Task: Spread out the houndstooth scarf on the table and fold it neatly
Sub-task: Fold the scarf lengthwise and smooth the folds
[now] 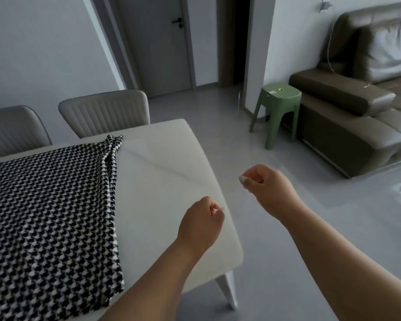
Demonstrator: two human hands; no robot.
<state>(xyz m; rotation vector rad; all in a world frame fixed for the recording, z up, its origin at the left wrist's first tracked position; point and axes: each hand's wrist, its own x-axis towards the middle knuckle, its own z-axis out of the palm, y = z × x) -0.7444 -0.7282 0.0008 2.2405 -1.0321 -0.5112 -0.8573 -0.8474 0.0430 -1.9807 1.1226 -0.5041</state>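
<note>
The houndstooth scarf (49, 205) lies spread over the worktop (167, 163), bare surface toward its right edge. Left hand (200, 224) and right hand (267, 185) hover clenched, holding nothing.

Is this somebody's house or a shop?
Most likely a home, an open dining and living room: a white table with padded chairs, a brown sofa and a closed inside door.

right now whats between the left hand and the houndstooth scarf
Only bare white tabletop. In the head view the left hand hangs curled near the table's right edge, clear of the houndstooth scarf.
</note>
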